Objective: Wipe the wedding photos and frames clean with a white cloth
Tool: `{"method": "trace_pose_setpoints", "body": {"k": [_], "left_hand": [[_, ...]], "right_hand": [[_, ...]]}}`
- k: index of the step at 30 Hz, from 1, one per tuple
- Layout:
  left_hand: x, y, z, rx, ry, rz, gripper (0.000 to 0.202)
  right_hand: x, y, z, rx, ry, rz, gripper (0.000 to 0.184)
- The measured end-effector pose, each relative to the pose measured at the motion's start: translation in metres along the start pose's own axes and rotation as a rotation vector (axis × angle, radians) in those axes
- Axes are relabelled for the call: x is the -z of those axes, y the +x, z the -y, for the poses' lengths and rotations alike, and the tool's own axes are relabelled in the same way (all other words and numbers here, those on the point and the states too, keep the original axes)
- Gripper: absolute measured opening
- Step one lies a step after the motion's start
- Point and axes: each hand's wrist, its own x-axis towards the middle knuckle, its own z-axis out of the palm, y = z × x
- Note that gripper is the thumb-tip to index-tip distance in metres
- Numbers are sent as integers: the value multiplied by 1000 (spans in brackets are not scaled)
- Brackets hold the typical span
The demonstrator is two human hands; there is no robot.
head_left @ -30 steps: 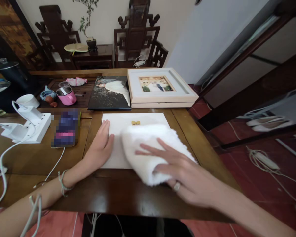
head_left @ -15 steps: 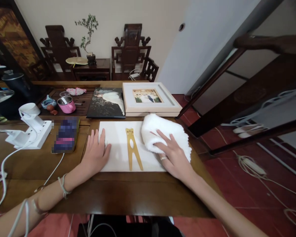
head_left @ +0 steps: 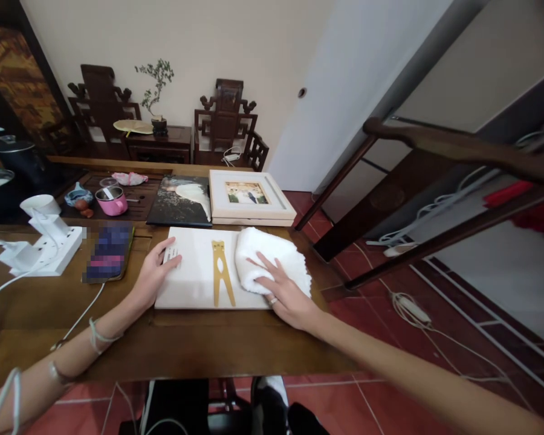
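Observation:
A white flat board [head_left: 193, 275] with a gold clip-shaped stand [head_left: 220, 280] on it lies on the wooden table [head_left: 163, 344]. My left hand [head_left: 156, 272] rests flat on the board's left edge, fingers spread. My right hand [head_left: 284, 292] lies flat with fingers stretched out on a folded white towel [head_left: 267, 260] that covers the board's right part. Only my hands and forearms show.
Behind the board lie a dark photo print [head_left: 180, 201] and a white framed photo [head_left: 247, 197]. To the left are a phone [head_left: 109, 252], a white power strip [head_left: 45, 248] with cables, a pink cup [head_left: 111, 200] and a white mug [head_left: 38, 205]. Red tiled floor with cords lies to the right.
My right hand slid the towel from the board's near middle to its right side, uncovering the gold stand. The left hand stayed on the left edge. The camera drew back and up.

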Motion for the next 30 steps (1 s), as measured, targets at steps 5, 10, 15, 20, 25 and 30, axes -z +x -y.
{"method": "trace_pose_setpoints", "body": {"k": [5,10,15,20,25,30], "left_hand": [[4,-1,-15,63,-239,-60,49],[10,3,-19,206,-318,-82,49],[10,14,-7,246,-273,-107,46],[13,20,0,255,-230,-72,38],[18,20,0,217,-203,-18,33],[17,12,6,101,-144,-58,49]], "right_hand": [[-2,2,2,3,-16,-33,38],[-10,3,4,-6,-24,-99,36],[-12,5,6,-55,-44,-152,40],[-12,12,5,-94,-66,-183,41],[-11,20,4,-114,-69,-215,43],[-10,20,3,-125,-75,-217,45]]}}
